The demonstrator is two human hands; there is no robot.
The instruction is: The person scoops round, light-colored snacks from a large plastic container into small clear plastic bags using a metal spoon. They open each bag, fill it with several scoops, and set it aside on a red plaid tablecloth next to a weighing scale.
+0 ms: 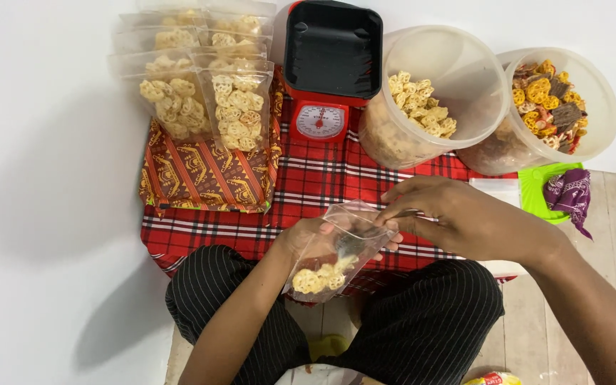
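Clear bag (pixel 336 257), partly filled with pale wheel-shaped crackers at its bottom, held over the lap, just before the red plaid cloth (pixel 322 185). Long axis runs from lower left up to the mouth at upper right. Left hand (pixel 308 239) grasps the bag from behind, mid-body. Right hand (pixel 450 217) is pinched at the mouth, nearer the opening. Beyond: red scale (pixel 331 64), two tubs (pixel 458 64) of crackers, filled bags (pixel 208 85) at left.

Red kitchen scale (pixel 331 68) with black tray; two clear tubs (pixel 465 64) of wheel-shaped snacks (pixel 422 103); filled snack bags (pixel 201 85); red plaid cloth (pixel 315 185); green lid (pixel 540 187).
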